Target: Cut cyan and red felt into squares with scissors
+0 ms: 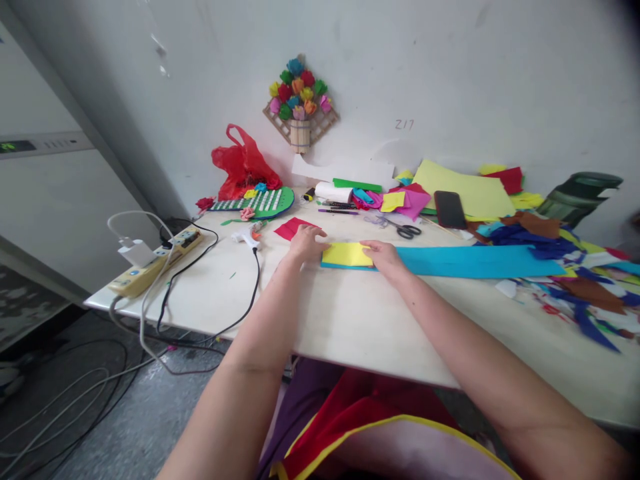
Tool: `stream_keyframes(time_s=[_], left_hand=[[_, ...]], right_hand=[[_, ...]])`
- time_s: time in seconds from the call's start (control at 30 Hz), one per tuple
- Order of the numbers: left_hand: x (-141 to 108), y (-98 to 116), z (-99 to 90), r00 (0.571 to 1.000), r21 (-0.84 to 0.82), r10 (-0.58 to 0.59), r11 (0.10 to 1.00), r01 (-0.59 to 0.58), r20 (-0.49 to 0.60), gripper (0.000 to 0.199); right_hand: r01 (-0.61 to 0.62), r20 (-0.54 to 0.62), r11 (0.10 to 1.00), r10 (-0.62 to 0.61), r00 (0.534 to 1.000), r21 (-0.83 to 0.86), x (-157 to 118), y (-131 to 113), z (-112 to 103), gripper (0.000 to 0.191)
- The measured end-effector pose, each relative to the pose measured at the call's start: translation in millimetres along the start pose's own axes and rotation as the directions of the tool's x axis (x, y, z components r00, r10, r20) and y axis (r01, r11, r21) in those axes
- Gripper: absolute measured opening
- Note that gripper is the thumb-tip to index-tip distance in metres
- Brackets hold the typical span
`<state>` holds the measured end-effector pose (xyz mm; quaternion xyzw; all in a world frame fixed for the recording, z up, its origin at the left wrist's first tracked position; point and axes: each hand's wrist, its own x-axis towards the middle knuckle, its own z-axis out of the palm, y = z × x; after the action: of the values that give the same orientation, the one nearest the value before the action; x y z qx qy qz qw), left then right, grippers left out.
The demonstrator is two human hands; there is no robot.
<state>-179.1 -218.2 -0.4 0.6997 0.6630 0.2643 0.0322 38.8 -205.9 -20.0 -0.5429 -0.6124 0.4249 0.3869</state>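
A long blue strip (475,261) lies across the table, and a small yellow piece (345,254) rests on its left end. My right hand (384,259) pinches the right edge of the yellow piece, with thumb and fingers closed at the blue strip. At the yellow piece's upper left corner is my left hand (307,244), its fingers apart and the fingertips near that corner. A red piece (290,229) lies flat just behind my left hand. Black scissors (407,231) rest behind the blue strip.
A glue gun (246,239) with a black cord and a power strip (155,263) are on the left. Behind are a red bag (243,163), pens (340,207) and a phone (450,210). Scraps (595,293) and a green bottle (575,197) occupy the right.
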Motion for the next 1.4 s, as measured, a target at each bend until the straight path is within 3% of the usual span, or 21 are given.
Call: stream_keyframes(time_s=[0.43, 0.73, 1.07, 1.23, 1.4], left_hand=[[5.0, -13.8, 13.9, 0.997, 0.011, 0.078, 0.997, -0.078, 0.004, 0.034], [1.5, -1.1, 12.6, 0.980, 0.100, 0.083, 0.990, -0.102, 0.183, 0.075], [-0.9, 3.5, 9.0, 0.967, 0.141, 0.076, 0.983, -0.113, 0.245, 0.076], [1.2, 0.4, 12.5, 0.964, 0.105, 0.098, 0.986, -0.127, 0.249, 0.072], [2.9, -3.3, 15.3, 0.964, 0.105, 0.114, 0.984, -0.143, 0.241, 0.067]], right_hand=[[0.011, 0.003, 1.000, -0.011, 1.000, -0.009, 2.0, 1.0, 0.5, 0.035], [-0.010, 0.020, 1.000, 0.010, 1.000, 0.010, 7.9, 4.3, 2.9, 0.036], [-0.021, -0.003, 1.000, 0.021, 1.000, -0.001, 3.2, -1.4, 2.2, 0.037], [0.109, -0.089, 0.983, -0.123, 0.988, -0.150, 5.9, 2.5, -8.7, 0.039], [0.221, -0.203, 0.828, -0.368, 0.908, -0.515, 5.3, 3.8, -24.8, 0.034]])
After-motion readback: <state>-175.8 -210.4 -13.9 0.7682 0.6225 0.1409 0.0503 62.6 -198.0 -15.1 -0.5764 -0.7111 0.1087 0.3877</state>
